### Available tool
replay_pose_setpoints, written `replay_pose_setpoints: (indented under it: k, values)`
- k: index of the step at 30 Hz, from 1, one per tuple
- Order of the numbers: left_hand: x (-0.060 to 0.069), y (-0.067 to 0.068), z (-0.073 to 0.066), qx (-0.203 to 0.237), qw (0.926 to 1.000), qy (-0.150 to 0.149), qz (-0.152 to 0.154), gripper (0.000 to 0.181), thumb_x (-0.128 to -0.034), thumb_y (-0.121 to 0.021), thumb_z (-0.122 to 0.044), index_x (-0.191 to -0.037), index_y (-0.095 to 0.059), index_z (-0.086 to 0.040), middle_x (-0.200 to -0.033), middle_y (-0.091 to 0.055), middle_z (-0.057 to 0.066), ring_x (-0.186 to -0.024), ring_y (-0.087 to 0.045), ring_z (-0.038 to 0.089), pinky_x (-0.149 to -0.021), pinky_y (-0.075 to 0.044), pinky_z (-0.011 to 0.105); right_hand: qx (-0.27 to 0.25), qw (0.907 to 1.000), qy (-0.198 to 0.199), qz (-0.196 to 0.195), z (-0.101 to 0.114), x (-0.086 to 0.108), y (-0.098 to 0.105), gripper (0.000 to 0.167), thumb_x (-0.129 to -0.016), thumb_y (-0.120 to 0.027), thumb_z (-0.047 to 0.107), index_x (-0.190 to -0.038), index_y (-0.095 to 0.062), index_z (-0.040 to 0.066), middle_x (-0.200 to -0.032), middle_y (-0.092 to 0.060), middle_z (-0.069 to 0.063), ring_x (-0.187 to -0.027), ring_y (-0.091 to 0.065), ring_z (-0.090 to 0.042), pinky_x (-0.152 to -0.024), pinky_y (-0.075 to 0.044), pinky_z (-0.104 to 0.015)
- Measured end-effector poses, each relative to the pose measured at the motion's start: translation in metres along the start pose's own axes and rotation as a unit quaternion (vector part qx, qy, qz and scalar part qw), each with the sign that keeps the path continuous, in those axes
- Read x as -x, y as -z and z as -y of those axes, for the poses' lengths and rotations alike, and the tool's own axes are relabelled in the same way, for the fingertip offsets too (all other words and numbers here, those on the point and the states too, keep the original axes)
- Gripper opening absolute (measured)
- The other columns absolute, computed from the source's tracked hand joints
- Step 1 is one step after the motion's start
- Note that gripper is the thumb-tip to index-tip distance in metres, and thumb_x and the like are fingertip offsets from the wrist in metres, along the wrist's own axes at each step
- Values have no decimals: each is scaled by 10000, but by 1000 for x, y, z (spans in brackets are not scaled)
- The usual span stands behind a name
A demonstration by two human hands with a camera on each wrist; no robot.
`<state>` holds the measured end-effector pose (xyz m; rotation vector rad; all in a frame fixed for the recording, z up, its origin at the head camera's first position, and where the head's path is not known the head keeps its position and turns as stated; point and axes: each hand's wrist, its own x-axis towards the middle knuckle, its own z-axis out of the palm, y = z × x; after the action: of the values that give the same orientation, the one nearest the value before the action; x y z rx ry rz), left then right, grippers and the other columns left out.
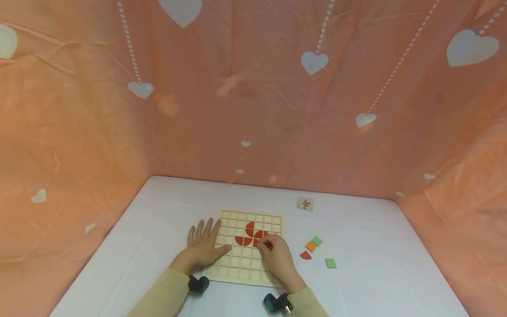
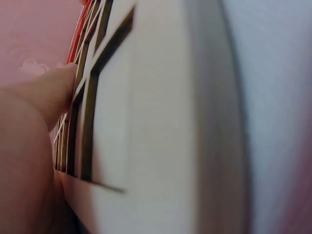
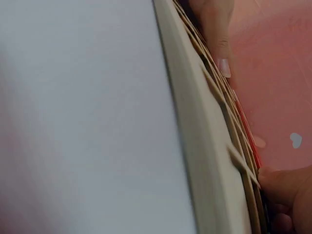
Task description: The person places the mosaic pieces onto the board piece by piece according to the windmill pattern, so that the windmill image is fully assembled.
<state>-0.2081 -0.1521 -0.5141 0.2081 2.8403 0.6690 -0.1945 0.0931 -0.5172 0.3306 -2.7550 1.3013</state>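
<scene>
A pale wooden grid board (image 1: 234, 261) lies on the white table. Red quarter-circle pieces sit in cells near its middle, among them an upper piece (image 1: 250, 228) and a pair to the left (image 1: 243, 241). My left hand (image 1: 203, 248) rests with spread fingers on the board's left side; its thumb (image 2: 61, 90) touches the grid in the left wrist view. My right hand (image 1: 277, 257) is over the board's right side, thumb and index finger pinching a red piece (image 1: 255, 242) at the cells. Its fingers partly hide that piece. The right thumb (image 3: 280, 185) also shows in the right wrist view.
Right of the board lie a red quarter-circle (image 1: 306, 255), an orange square (image 1: 310, 246), a green square (image 1: 317, 241) and another green square (image 1: 330, 263). A small pattern card (image 1: 305, 204) lies farther back. An orange cloth with hearts (image 1: 257, 110) hangs around the table.
</scene>
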Motion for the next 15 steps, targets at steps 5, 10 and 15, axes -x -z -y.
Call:
replay_pose_setpoints:
  k: [5, 10, 15]
  values:
    - [5, 8, -3, 88, 10000, -6, 10, 930, -903, -556, -567, -1548, -136, -45, -1593, -40, 224, -1437, 68, 436, -1098, 104, 595, 181, 9980, 285, 532, 1, 4, 12, 108, -939, -643, 159, -1012, -707, 111, -946, -596, 53, -881, -545, -127, -793, -483, -343]
    - [6, 9, -4, 38, 10000, -5, 15, 924, -907, -550, -568, -1549, -138, -48, -1594, -44, 219, -1437, 66, 436, -1099, 87, 602, 33, 9988, 6, 498, 0, 14, 29, 114, -938, -655, 234, -1008, -689, 151, -937, -593, 73, -864, -544, -118, -760, -484, -303]
    - [6, 7, -4, 174, 9998, -76, -24, 926, -906, -541, -578, -1544, -148, -35, -1591, -48, 227, -1438, 66, 433, -1094, 123, 592, -185, 9966, -759, -260, -13, 25, 47, 177, -909, -693, 245, -1033, -682, 119, -880, -611, 38, -801, -545, -127, -677, -475, -280]
